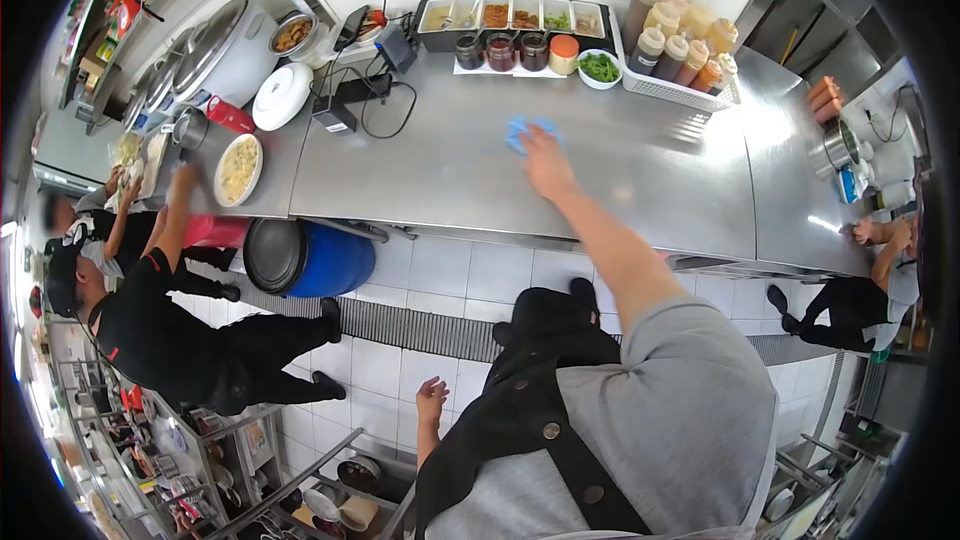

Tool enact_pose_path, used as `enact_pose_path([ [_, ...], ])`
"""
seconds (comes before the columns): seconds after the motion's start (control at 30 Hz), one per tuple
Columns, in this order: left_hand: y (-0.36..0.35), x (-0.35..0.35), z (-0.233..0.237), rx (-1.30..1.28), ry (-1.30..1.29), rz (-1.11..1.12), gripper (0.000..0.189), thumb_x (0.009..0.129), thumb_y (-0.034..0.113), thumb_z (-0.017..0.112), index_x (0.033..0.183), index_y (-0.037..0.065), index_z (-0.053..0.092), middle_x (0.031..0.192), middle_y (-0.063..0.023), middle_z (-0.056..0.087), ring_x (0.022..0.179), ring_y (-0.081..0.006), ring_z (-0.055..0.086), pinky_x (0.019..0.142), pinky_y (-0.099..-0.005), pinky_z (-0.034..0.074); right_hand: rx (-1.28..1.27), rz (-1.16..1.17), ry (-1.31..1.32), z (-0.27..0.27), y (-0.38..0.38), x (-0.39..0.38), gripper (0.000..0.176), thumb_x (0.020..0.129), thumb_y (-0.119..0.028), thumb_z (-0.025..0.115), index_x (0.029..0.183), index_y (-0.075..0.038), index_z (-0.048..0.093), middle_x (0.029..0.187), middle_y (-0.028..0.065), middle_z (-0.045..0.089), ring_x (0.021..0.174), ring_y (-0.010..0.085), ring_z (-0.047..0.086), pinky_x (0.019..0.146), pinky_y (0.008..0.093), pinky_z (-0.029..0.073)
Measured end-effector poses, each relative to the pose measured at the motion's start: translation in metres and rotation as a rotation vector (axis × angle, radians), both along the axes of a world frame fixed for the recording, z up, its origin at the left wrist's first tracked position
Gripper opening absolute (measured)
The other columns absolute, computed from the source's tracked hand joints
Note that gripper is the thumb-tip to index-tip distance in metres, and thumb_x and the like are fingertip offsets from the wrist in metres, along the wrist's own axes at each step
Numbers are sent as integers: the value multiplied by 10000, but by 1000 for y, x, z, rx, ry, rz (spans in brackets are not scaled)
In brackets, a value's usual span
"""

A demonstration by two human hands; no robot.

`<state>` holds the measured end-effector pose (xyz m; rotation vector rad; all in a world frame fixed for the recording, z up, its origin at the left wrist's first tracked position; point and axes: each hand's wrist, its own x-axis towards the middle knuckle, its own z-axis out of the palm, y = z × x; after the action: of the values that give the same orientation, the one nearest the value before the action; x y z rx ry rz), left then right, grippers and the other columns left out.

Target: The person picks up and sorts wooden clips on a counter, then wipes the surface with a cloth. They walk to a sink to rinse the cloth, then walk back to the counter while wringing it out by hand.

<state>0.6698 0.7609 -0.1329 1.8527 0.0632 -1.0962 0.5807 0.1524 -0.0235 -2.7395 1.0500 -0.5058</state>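
Note:
My right hand (546,162) presses a crumpled blue cloth (524,133) onto the steel worktop (430,170), with the arm stretched far forward. The palm hides part of the cloth. Down by my left side hangs my left hand (432,400), empty, its fingers loosely bent and apart. Beyond the cloth stand dark sauce jars (501,52), a jar with an orange lid (564,55) and a white bowl of chopped greens (600,69).
A white basket (680,92) holds several squeeze bottles. Topping containers (512,18) line the wall. Black devices with cables (352,90), a white lid (283,96) and a food plate (238,170) lie left. Co-workers stand at both sides. A blue drum (335,258) sits below the counter.

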Motion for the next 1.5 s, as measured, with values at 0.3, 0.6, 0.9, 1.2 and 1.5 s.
enact_pose_path([
  [0.3,73,-53,-41,407,181,81,326,918,234,640,1149,8,601,931,-111,686,755,-217,685,590,-321,512,25,-1318,93,-3,-114,-273,574,935,-272,484,1440,-19,386,1494,251,339,1380,429,316,1131,548,243],
  [0.6,28,-83,-51,384,213,134,309,915,266,641,1095,16,616,895,-107,686,719,-227,679,546,-325,497,-128,-287,-99,-115,-91,-38,579,858,-153,508,1388,59,415,1483,275,325,1344,432,335,1112,544,243],
  [0.9,-156,-3,7,143,42,402,323,911,221,653,1165,25,612,904,-91,692,774,-166,670,625,-275,499,275,18,-456,-7,-96,251,691,821,-65,594,1427,113,313,1532,294,205,1442,428,182,1170,542,156],
  [1.2,-135,-59,10,207,-76,134,390,875,261,711,1158,3,638,809,-106,704,697,-164,669,584,-297,507,271,-16,-183,-11,-128,315,545,901,-184,529,1402,9,442,1557,160,275,1467,331,188,1167,532,185],
  [1.5,-14,-155,7,352,40,7,327,888,248,692,1089,-2,629,804,-103,679,702,-168,667,554,-295,499,156,489,-110,-27,-61,82,541,846,-53,560,1379,-8,480,1504,184,365,1402,333,337,1155,492,255],
])
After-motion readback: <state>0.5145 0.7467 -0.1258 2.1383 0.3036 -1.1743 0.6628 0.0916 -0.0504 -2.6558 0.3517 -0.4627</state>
